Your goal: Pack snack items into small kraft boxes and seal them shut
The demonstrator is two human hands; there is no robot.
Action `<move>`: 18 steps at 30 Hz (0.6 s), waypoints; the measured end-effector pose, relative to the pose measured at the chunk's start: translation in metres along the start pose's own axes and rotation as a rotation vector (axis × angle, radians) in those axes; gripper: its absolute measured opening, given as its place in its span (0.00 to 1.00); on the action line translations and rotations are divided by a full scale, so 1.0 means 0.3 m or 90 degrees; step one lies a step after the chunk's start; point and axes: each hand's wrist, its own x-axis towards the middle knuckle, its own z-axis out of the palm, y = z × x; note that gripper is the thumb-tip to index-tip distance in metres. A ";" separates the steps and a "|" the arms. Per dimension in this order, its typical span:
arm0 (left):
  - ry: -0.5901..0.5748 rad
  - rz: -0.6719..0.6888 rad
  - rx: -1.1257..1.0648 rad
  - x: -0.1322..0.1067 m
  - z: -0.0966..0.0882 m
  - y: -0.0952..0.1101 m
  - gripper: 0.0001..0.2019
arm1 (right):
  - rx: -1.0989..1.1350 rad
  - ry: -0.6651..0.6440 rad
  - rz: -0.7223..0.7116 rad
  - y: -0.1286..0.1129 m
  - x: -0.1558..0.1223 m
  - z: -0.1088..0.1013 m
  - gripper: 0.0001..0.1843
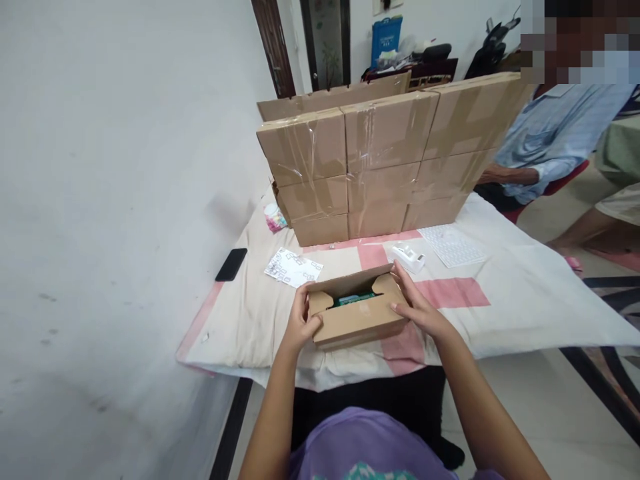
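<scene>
Between the two hands, near the front edge of the cloth-covered table [240, 337], I have an open small cardboard box [363, 321], held at its two ends, with green packaging [354, 299] showing inside. On its left end I see the left hand [303, 315] curled part-way closed, thumb against the front wall and fingers round the far corner. On the opposite end the right hand [416, 303] is spread wider, thumb on the front wall near the top edge and fingers reaching to the back corner; both have hold of the box. Just beyond it I make out a printed sheet [291, 267] to the left and a white tape dispenser [408, 257] to the right, with a patterned white sheet [451, 245] past that. A black phone [231, 265] lies by the wall. Farther back stands a stack of taped cartons [383, 163], and to its right sits a person in a light blue shirt [560, 137].
</scene>
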 end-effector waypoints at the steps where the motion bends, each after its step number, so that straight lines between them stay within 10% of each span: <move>1: -0.020 0.025 0.032 0.006 -0.011 0.017 0.31 | -0.006 0.005 -0.024 0.003 0.006 -0.003 0.41; 4: -0.084 0.079 0.204 0.007 -0.028 0.094 0.16 | -0.025 0.043 -0.103 0.019 0.007 0.016 0.24; 9: -0.100 0.090 0.565 -0.051 0.055 0.222 0.23 | -0.024 0.120 -0.139 0.038 -0.012 0.073 0.17; 18: -0.076 0.109 0.799 -0.107 0.185 0.191 0.36 | -0.054 0.212 -0.206 0.057 0.009 0.100 0.15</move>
